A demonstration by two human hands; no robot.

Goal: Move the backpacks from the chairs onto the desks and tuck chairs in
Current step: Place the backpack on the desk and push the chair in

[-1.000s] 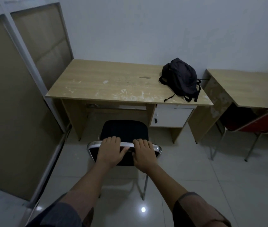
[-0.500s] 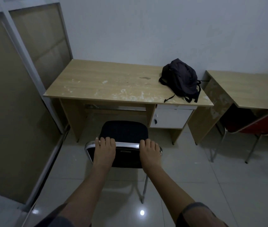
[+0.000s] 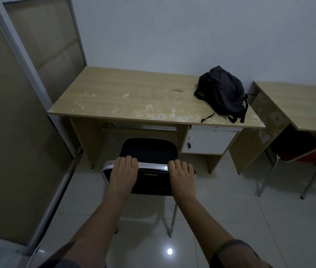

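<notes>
Now both hands (image 3: 123, 173) (image 3: 181, 176) grip chair (image 3: 149, 151) (seat outside desk (image 3: 134, 101)).

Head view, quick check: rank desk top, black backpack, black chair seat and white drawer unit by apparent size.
1. Desk top
2. Black backpack and black chair seat: look alike, not ranked
3. White drawer unit, only slightly smaller

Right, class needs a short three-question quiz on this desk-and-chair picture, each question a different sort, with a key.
1. True or false: the black backpack lies on the near desk.
2. Multiple choice: both hands grip which part of the black chair? A seat; B top of the backrest; C a leg.
3. Fill in: the chair at the neighbouring desk is coloured ____.

Key:
1. True; it lies at the right end.
2. B; the left hand and right hand both rest over the backrest.
3. Red; the red chair.
</notes>
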